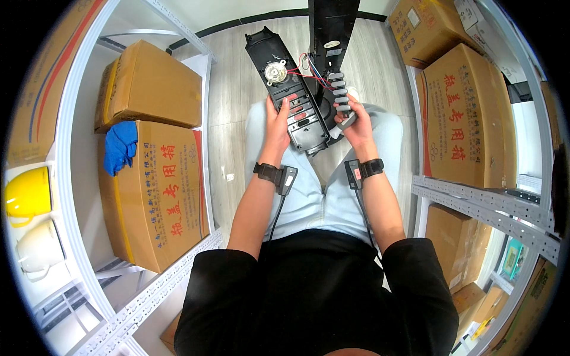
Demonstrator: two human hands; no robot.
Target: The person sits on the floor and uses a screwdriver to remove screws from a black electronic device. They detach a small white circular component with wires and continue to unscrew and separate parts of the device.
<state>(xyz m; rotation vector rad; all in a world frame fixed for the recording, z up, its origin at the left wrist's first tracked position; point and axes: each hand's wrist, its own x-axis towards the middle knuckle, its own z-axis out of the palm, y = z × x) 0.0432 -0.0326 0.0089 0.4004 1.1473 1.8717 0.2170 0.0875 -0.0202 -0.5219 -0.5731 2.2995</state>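
Observation:
My left hand grips a long black plastic housing panel by its left edge, thumb on its inner face. A round whitish component is mounted in the panel's upper half, with slots and ribs below it. My right hand is closed on the lower end of a strip of grey push buttons, beside the panel. Thin red and dark wires run from the round component toward the strip and a black upright column. The column's lower part is partly hidden behind the strip and panel.
Metal shelves stand close on both sides, carrying cardboard boxes on the left and more boxes on the right. A blue cloth hangs over a left box. Yellow and white mugs sit at far left. Wrist devices have trailing cables.

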